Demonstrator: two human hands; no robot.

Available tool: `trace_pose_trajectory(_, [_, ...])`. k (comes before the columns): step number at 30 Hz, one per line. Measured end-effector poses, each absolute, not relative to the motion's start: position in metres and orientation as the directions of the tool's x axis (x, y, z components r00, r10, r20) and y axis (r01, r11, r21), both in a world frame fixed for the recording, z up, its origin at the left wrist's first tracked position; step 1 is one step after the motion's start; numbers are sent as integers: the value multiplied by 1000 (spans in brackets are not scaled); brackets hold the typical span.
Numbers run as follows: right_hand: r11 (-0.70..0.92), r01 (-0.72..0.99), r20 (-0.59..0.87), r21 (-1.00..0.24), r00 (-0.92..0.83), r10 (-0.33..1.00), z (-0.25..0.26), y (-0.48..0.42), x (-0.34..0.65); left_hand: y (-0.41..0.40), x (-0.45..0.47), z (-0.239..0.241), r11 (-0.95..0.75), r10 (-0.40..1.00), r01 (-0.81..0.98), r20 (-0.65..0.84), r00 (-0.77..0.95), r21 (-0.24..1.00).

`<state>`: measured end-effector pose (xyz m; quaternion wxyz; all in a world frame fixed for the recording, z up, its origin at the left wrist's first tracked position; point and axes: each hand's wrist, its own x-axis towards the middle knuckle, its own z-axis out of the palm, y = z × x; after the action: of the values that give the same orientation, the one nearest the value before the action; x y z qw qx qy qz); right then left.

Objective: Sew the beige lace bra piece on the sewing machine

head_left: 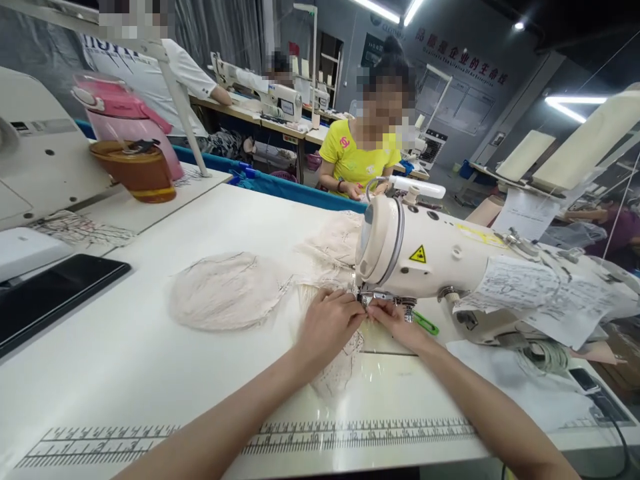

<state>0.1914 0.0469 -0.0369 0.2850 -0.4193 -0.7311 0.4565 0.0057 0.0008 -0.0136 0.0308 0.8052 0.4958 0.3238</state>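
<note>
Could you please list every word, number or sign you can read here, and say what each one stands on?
Ruler strip along the table's front edge: numbers, too blurred to quote.
Sewing machine: yellow warning triangle, no words.
Back wall sign: Chinese characters, too small to read.
Papers on machine: print illegible.

On the worktop point(150, 373), the sewing machine point(450, 260) is placed at three o'clock, a lace pile point(227, 290) at nine o'clock of it, a phone point(50, 293) farther that way.

Both forearms are bare, no sleeves showing; the left hand point(327, 327) and right hand point(397, 322) wear no gloves or rings.
</note>
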Motion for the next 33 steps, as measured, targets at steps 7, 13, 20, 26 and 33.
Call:
trace_pose_trajectory(7, [231,289,79,-929,-453,888,-31,41,194,5,6,-13,-487,834,784,472,286,386])
trace_pose_trajectory(13, [280,313,136,-907,-412,901,-35,44,196,6,4,-11,-468,847,805,445,292,363])
trace_pose_trajectory(20, [258,237,177,-937,-316,932,-42,47,191,4,3,-11,-465,844,825,443,303,320])
trace_pose_trajectory(26, [278,362,222,-890,-189,957,-48,53,189,8,1,-15,-451,840,851,450,302,269])
trace_pose_trajectory(33, [383,503,325,-775,-203,924,-47,51,186,11,-3,-19,-361,888,890,394,236,280])
